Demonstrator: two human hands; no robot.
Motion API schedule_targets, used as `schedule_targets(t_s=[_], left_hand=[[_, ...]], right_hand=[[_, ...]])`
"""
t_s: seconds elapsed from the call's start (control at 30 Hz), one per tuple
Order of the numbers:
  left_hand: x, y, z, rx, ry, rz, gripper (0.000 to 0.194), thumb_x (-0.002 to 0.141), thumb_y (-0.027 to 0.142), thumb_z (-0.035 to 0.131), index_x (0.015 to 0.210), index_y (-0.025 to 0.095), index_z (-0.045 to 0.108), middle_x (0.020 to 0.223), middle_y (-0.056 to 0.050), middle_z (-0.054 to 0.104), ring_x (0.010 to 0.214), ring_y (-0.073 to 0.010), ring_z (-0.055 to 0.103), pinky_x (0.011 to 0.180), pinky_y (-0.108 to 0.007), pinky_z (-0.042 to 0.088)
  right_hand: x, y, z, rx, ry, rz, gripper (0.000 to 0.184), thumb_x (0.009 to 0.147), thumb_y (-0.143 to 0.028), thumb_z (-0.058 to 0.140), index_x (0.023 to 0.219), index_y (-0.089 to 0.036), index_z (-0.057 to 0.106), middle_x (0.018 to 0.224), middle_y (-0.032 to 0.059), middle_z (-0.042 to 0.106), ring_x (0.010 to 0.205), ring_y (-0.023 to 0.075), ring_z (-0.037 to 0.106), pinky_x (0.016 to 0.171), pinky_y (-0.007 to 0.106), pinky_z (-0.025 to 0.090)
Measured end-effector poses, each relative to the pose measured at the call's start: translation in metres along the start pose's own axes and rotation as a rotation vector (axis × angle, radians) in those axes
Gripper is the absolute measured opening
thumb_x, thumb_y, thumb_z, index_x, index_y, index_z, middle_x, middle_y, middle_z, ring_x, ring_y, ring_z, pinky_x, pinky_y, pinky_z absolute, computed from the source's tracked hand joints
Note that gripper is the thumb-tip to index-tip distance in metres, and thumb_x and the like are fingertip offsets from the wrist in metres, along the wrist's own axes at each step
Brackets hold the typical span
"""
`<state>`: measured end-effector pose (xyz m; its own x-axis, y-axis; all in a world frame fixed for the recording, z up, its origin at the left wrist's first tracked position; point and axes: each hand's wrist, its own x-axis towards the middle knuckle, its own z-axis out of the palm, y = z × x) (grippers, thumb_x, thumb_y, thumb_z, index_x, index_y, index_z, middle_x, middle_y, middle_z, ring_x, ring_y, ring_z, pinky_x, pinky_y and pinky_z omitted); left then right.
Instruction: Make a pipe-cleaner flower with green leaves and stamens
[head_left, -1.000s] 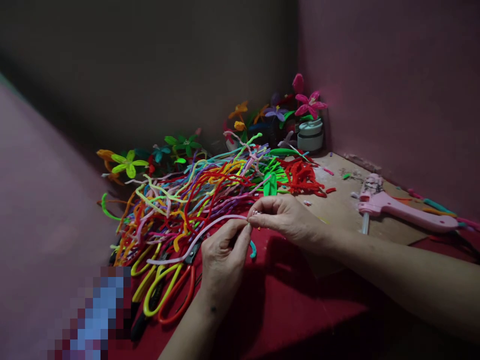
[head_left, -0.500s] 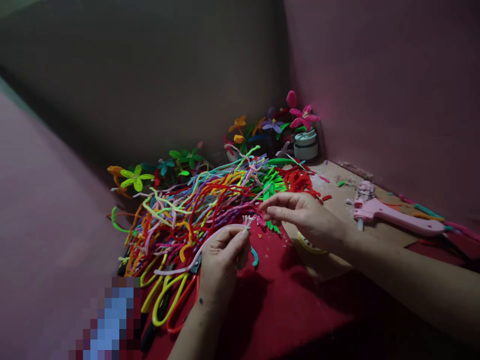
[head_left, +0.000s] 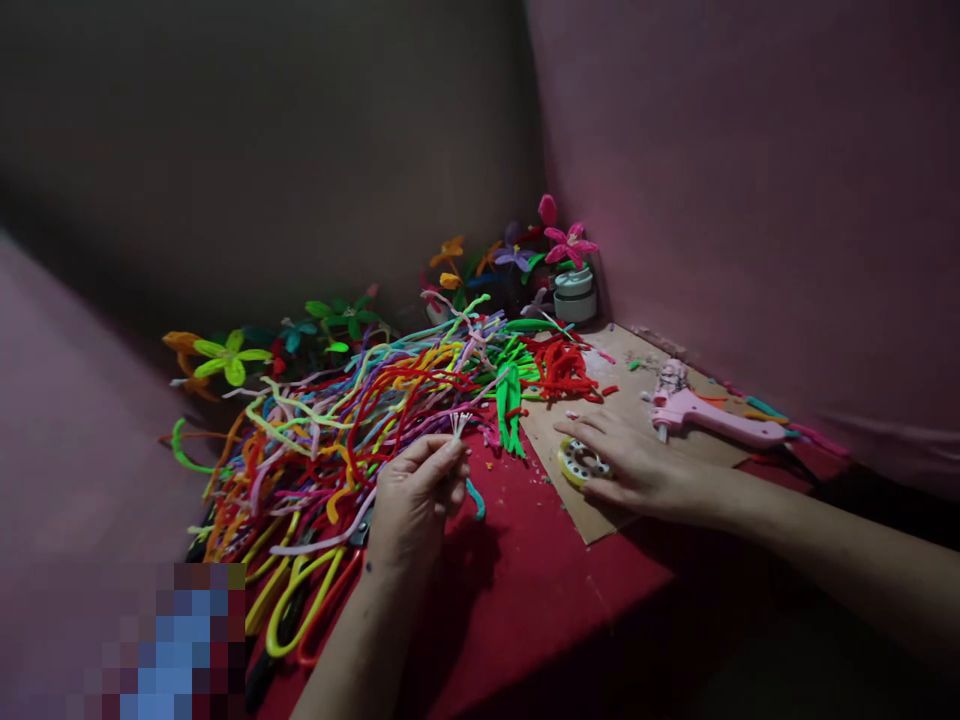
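My left hand (head_left: 420, 490) is closed in a pinch round a small bundle of thin white stems (head_left: 460, 424), whose tips fan out above the thumb. What these stems are made of is too small to tell. My right hand (head_left: 626, 455) reaches over a yellowish tape roll (head_left: 576, 466) with a perforated white core, lying on the cardboard (head_left: 592, 525). Its fingers are spread along the far side and the thumb is at the near side; no firm grip shows.
A heap of coloured pipe cleaners (head_left: 390, 400) spreads left, with yellow-handled scissors (head_left: 304, 610) in front. Green pipe-cleaner pieces (head_left: 510, 410) and red ones (head_left: 562, 365) lie beyond my hands. A pink glue gun (head_left: 720, 418) rests right; fuzzy flowers (head_left: 570, 243) stand behind.
My right hand has moved away from beside the white stems, down to the tape roll on the cardboard. My left hand keeps its pinch. The view has shifted slightly right.
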<state>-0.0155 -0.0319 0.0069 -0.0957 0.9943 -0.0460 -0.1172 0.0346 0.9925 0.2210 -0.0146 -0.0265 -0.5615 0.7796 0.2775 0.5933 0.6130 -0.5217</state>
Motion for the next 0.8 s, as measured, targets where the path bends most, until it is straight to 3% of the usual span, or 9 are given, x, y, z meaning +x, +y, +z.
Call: schedule_targets(t_s=[0.07, 0.2, 0.37, 0.63, 0.8], left_hand=[[0.002, 0.001, 0.001, -0.02, -0.012, -0.005, 0.015, 0.068, 0.027, 0.064, 0.069, 0.013, 0.059, 0.055, 0.002, 0.055, 0.039, -0.0034, 0.043, 0.035, -0.014, 0.026], [0.009, 0.007, 0.001, -0.102, -0.044, -0.042, 0.014, 0.064, 0.024, 0.067, 0.07, 0.012, 0.061, 0.061, 0.0, 0.058, 0.044, -0.0041, 0.047, 0.039, -0.014, 0.032], [0.013, 0.017, 0.003, -0.177, -0.132, -0.053, 0.014, 0.064, 0.021, 0.067, 0.072, 0.01, 0.064, 0.068, -0.003, 0.061, 0.05, -0.0068, 0.052, 0.042, -0.017, 0.039], [0.014, 0.009, 0.0, -0.301, -0.24, -0.029, 0.023, 0.07, 0.021, 0.063, 0.089, 0.009, 0.065, 0.058, -0.002, 0.057, 0.05, -0.0074, 0.05, 0.04, -0.015, 0.041], [0.013, 0.008, -0.003, -0.353, -0.242, 0.028, 0.019, 0.071, 0.018, 0.062, 0.087, 0.011, 0.066, 0.075, -0.005, 0.062, 0.056, -0.0085, 0.055, 0.041, -0.016, 0.043]], right_hand=[[0.003, -0.004, -0.004, 0.182, 0.011, 0.065, 0.056, 0.074, -0.026, 0.056, 0.127, -0.018, 0.04, 0.127, 0.0119, 0.043, 0.117, 0.0254, 0.039, 0.096, 0.04, 0.034], [0.012, -0.01, -0.012, 0.755, -0.068, 0.157, 0.06, 0.071, -0.032, 0.062, 0.126, -0.022, 0.04, 0.117, 0.0087, 0.052, 0.105, 0.0208, 0.05, 0.085, 0.034, 0.043], [0.032, -0.016, -0.011, 1.191, -0.072, 0.183, 0.052, 0.066, -0.021, 0.066, 0.116, -0.018, 0.05, 0.112, 0.0083, 0.054, 0.104, 0.0182, 0.05, 0.09, 0.034, 0.037], [0.057, -0.029, 0.0, 1.442, -0.132, 0.223, 0.045, 0.066, -0.016, 0.065, 0.11, -0.018, 0.056, 0.104, 0.0071, 0.06, 0.095, 0.0168, 0.055, 0.088, 0.033, 0.038], [0.069, -0.035, 0.008, 1.454, -0.167, 0.252, 0.038, 0.069, -0.018, 0.064, 0.107, -0.017, 0.059, 0.098, 0.0069, 0.063, 0.091, 0.0162, 0.057, 0.087, 0.033, 0.038]])
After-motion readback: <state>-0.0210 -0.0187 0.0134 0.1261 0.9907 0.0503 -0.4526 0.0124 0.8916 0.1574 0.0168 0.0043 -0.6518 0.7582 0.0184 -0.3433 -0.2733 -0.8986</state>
